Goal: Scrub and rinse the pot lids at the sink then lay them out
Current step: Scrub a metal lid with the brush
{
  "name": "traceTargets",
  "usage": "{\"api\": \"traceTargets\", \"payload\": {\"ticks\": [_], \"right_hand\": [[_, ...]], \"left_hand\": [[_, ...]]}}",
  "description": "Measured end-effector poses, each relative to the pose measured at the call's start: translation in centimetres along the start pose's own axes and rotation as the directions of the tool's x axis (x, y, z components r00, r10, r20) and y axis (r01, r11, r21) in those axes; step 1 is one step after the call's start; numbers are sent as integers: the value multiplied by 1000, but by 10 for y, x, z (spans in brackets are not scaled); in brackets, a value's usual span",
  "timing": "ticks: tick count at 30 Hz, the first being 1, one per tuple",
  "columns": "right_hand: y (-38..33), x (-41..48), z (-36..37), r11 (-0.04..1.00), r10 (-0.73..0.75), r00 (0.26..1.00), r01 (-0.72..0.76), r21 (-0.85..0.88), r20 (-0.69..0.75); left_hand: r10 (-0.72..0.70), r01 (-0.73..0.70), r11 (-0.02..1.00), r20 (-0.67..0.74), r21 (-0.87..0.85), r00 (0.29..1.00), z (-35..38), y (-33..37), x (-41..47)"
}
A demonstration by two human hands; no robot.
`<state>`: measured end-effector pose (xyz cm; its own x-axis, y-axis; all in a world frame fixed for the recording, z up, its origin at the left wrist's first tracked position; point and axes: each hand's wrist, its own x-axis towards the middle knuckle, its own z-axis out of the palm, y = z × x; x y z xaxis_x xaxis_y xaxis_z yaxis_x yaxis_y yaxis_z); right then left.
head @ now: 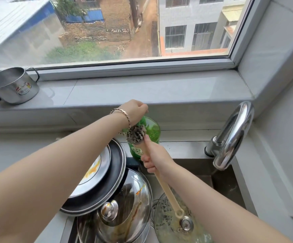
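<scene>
My left hand is curled over the top of a green detergent bottle that stands behind the sink. My right hand grips the beige handle of a scrubbing brush, whose bristle head is held up against the bottle, just under my left hand. A dirty steel lid with a knob lies in the sink. Beside it on the right lies a soiled glass lid. Two more stained lids are stacked at the sink's left edge.
A chrome faucet arches over the sink's right side, with no water visibly running. A steel mug stands on the windowsill at the left. The sink basin lies below the faucet, and the window is straight ahead.
</scene>
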<state>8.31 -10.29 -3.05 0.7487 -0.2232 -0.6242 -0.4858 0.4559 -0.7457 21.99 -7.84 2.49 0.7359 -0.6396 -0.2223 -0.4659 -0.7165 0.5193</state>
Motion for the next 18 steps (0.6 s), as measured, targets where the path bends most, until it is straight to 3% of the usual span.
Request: {"api": "traceTargets", "payload": {"ticks": [3, 6, 13, 16, 18], "right_hand": [[0, 3, -1, 998, 12, 1000, -12, 59, 1], [0, 4, -3, 994, 8, 1000, -9, 106, 12], [2, -9, -7, 1000, -15, 1000, 15, -4, -8], [16, -22, -12, 982, -68, 998, 66, -177, -6], [29, -33, -19, 928, -127, 992, 116, -354, -5]], "left_hand": [[14, -14, 1000, -112, -2, 994, 6, 0, -4], [15, -8, 999, -130, 53, 991, 8, -4, -2], [26, 12, 972, -160, 235, 987, 9, 1, -6], [27, -24, 1000, -178, 19, 984, 4, 2, -20], [-65, -35, 958, -335, -285, 940, 10, -4, -40]]}}
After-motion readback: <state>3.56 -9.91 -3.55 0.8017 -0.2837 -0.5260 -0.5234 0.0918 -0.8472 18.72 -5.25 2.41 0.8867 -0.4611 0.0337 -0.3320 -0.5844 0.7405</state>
